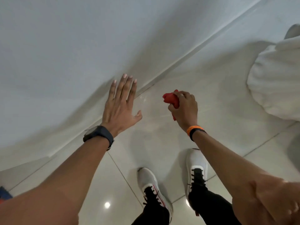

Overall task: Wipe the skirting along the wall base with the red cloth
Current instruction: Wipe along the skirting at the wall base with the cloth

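The pale skirting (172, 69) runs diagonally from lower left to upper right where the white wall meets the glossy tiled floor. My left hand (121, 103) is spread flat with fingers apart, reaching toward the wall just above the skirting; it holds nothing. My right hand (184, 107) is closed around the bunched red cloth (171, 99), held in the air over the floor, a short way to the right of the skirting and apart from it.
White bedding (274, 82) bulges in from the right. My two feet in white shoes (194, 166) stand on the tiles (227, 143) below my hands. A blue and orange object (4, 194) shows at the lower left edge.
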`<state>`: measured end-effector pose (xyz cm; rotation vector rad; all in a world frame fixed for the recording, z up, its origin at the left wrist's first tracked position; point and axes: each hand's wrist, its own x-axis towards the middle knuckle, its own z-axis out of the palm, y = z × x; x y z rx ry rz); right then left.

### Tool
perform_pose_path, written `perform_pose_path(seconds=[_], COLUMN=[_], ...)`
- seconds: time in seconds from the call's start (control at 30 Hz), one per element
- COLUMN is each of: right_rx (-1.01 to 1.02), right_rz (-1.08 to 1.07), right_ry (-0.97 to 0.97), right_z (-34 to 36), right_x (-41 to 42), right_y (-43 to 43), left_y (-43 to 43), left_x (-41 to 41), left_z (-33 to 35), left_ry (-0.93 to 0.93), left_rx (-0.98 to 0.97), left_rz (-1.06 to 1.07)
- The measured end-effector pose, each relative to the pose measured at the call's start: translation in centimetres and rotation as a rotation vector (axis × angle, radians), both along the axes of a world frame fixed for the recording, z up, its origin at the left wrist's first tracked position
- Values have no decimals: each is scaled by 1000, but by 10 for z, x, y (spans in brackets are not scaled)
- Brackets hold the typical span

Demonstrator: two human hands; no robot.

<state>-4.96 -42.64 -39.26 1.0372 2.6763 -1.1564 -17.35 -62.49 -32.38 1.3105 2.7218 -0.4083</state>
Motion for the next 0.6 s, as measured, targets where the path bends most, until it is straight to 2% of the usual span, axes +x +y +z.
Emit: perform_pose_path(seconds=[0.13, 0.23, 0.37, 0.5, 0.6], right_rx=[-9, 8, 93, 250, 243], right_rz=[-20, -33, 89, 123, 88], right_ry=[24, 22, -151, -168, -136], right_z=[-66, -117, -182, -212, -214], right_x=[-42, -81, -111, -111, -118], right_y=[-14, -17, -29, -50, -72], left_y=[-19, -32, -43, -41, -36], left_x=[-22, -43, -82, -96, -97], left_z=[-49, -84, -114, -135, -142], left_ry=[82, 174, 293, 381, 389], left_rx=[-81, -195, -390, -631, -713], left_rz=[-72, -225, -460, -622, -665])
